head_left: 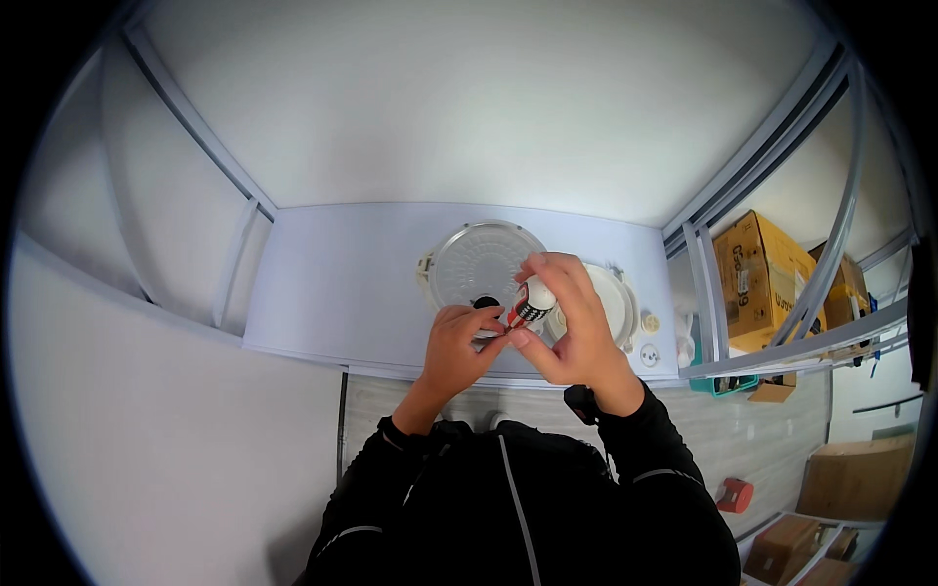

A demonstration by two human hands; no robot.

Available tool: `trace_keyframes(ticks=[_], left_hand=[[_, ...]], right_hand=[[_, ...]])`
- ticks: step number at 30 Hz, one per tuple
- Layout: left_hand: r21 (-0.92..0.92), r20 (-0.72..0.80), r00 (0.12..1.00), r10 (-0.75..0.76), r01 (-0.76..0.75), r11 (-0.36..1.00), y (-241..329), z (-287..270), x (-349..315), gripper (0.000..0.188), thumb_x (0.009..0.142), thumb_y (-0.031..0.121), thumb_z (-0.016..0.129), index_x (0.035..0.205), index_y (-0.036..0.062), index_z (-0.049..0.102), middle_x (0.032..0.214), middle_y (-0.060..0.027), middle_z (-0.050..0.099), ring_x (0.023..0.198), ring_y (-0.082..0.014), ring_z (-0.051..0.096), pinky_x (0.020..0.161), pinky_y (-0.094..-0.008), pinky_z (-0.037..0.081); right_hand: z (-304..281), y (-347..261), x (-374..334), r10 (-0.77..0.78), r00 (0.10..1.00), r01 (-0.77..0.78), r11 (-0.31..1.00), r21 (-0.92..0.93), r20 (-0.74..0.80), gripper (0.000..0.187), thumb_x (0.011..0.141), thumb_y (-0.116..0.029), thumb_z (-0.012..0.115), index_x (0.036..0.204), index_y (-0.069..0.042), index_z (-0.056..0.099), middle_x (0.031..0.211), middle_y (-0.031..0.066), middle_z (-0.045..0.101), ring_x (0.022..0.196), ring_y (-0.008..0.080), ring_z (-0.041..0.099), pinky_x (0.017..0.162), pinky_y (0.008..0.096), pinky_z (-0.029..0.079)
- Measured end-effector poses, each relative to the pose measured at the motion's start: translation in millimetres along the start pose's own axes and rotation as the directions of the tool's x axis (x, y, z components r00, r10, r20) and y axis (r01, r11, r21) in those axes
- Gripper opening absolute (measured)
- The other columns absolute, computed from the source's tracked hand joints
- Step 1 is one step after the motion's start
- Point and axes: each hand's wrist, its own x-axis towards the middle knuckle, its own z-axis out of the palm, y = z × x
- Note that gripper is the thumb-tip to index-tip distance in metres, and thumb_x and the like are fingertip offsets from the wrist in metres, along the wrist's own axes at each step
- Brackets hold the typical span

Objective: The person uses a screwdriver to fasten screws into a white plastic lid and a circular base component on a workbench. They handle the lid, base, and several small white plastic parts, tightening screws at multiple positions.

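The right hand (586, 337) is closed around a red, white and black tool handle or small bottle (533, 301), which of the two I cannot tell; fingers lie along its far right side and the thumb is at its near end; its white rounded end points far and to the right, its red end near and to the left. The left hand (457, 347) meets that red end, with its fingers drawn together; whether anything small is pinched between them cannot be told.

Both hands are raised over the near part of a pale table (332, 283), right of its middle; beyond them lies a transparent round cover (479, 259) with a patterned face, a beige latch (424, 270) at its left edge; a black round piece (485, 303) shows just beyond the left fingers. To the right of the cover, partly behind the right hand, sits a white round base (614, 303); right of that are a small cream round part (650, 321) and, nearer, a white disc (650, 356); a cardboard box (762, 278) stands farther right, past the table.
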Motion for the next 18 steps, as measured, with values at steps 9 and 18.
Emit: trace_keyframes(ticks=[9,18], left_hand=[[0.014,-0.018,1.000,0.003,-0.003,1.000,1.8,2.0,-2.5,0.040,0.077,0.010,0.087,0.115,0.0090,0.074,0.091,0.0022,0.079,0.090,-0.0253,0.068,0.088,-0.0419,0.050],[-0.009,-0.015,1.000,-0.009,0.009,1.000,3.1,1.7,-3.9,0.040,0.078,0.010,0.087,0.116,0.0088,0.074,0.091,0.0030,0.079,0.089,-0.0251,0.068,0.088,-0.0423,0.051]], right_hand=[[-4.5,-0.7,-8.2,0.042,0.995,-0.035,0.997,-0.075,0.089,0.072,0.084,-0.010,0.085,0.149,0.000,0.056,0.119,0.0162,0.064,0.093,0.0313,0.066,0.081,0.0400,0.056],[-5.9,-2.5,-5.8,0.037,0.995,-0.040,0.999,0.028,0.088,0.073,0.085,-0.008,0.082,0.152,-0.001,0.053,0.121,0.0169,0.061,0.105,0.0292,0.064,0.090,0.0384,0.054]])
